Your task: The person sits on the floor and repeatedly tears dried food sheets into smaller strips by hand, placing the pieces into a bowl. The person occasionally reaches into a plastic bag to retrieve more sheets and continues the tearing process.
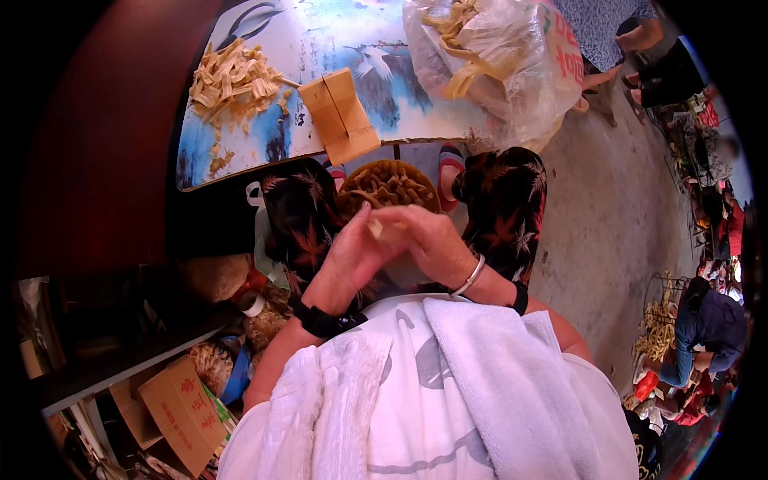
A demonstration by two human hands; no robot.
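Note:
My left hand (355,252) and my right hand (441,243) meet above my lap, with fingers curved towards each other. A small pale piece (375,228) shows between them, by my left thumb and fingers. Motion blurs the right fingers, and their grip is partly hidden. Just beyond the hands, between my feet, a round yellow-brown basin (434,189) holds many short brown pieces (390,185). On the table's near edge lies a wooden block (340,114) with a dark slit across it. A heap of pale dried strips (235,81) is at the table's left.
The painted table (327,54) stands before my knees. On its right, a translucent woven plastic sack (528,78) holds long yellowish strips (465,78). Shelving (132,366) and a cardboard box (183,414) are at my left. Other people, one bent over (711,330), are at the right.

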